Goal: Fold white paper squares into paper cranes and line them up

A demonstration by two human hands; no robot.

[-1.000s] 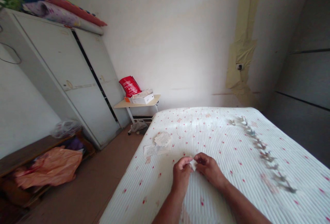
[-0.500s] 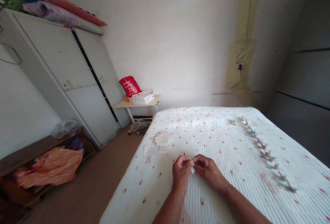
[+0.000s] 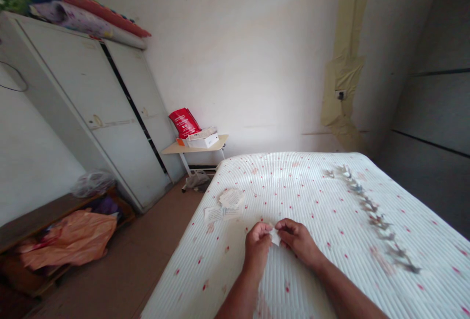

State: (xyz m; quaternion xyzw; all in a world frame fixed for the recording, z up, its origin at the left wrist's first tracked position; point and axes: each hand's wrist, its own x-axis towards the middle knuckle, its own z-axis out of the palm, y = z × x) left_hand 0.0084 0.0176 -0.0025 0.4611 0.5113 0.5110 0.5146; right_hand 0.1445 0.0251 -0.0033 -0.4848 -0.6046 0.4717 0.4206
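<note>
A small piece of white paper (image 3: 275, 236) is pinched between my two hands, low over the bed. My left hand (image 3: 259, 240) grips its left side with thumb and fingers. On the right side my right hand (image 3: 294, 234) holds it the same way. Printed paper pieces (image 3: 231, 198) lie in a loose, overlapping group on the bedspread, ahead and to the left of my hands. A slanting row of small folded paper figures (image 3: 370, 206) stands along the right part of the bed; their exact shapes are blurred.
The bed (image 3: 293, 186) has a white ribbed cover with red dots. Beyond its far left corner is a small table (image 3: 172, 149) with a red bag (image 3: 184, 122) and a white box (image 3: 205, 141). A grey cabinet (image 3: 77, 93) and a low wooden shelf (image 3: 40, 211) stand left.
My thumbs and fingertips have moved slightly apart, and more of the white paper shows between them. Both hands stay in nearly the same place.
</note>
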